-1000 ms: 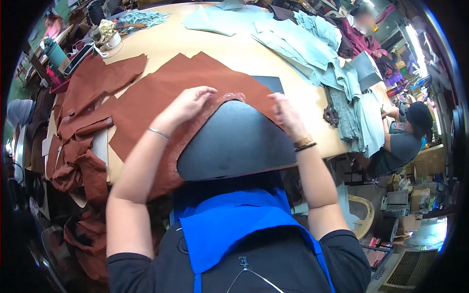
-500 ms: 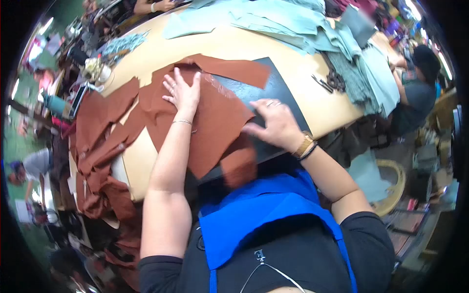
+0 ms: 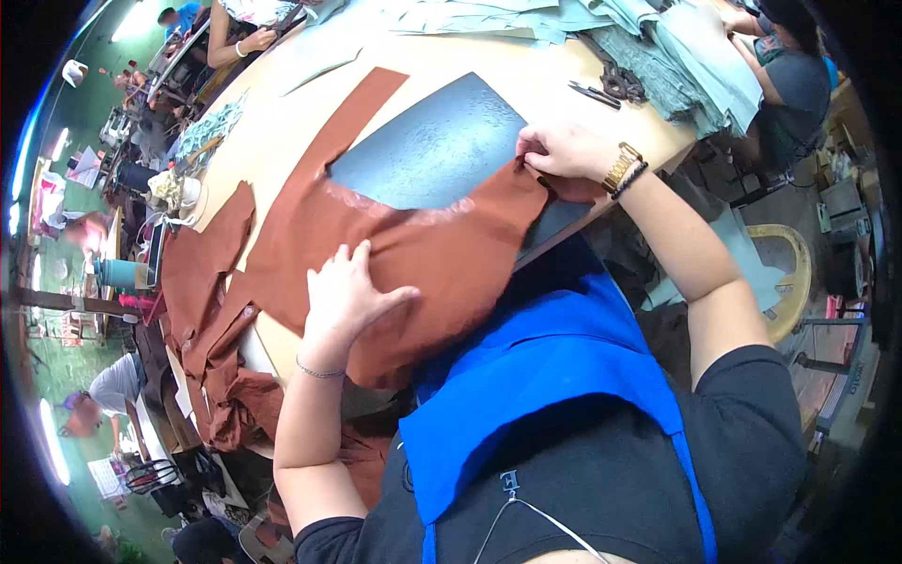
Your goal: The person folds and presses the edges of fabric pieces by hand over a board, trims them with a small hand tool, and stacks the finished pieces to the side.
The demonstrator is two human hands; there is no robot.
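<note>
A reddish-brown fabric piece (image 3: 423,268) lies partly across a dark, shiny board (image 3: 432,141) on the pale table. Its near edge hangs over toward the blue apron, and a long strip of it reaches up and away on the left. My left hand (image 3: 348,296) rests flat on the fabric with the fingers spread. At the fabric's right corner, my right hand (image 3: 564,155) pinches the edge between thumb and fingers. More brown fabric (image 3: 202,273) lies bunched to the left.
Light green fabric (image 3: 526,19) covers the far side of the table. Dark-handled scissors (image 3: 595,95) lie at the right beside a dark tangled coil (image 3: 622,83). A co-worker (image 3: 794,85) is at the right edge, and another person's arm (image 3: 240,42) shows at the far left.
My right hand has moved up and right and taken hold of the fabric's corner. The fabric has turned and shifted, baring more board. My left hand has slid down toward me.
</note>
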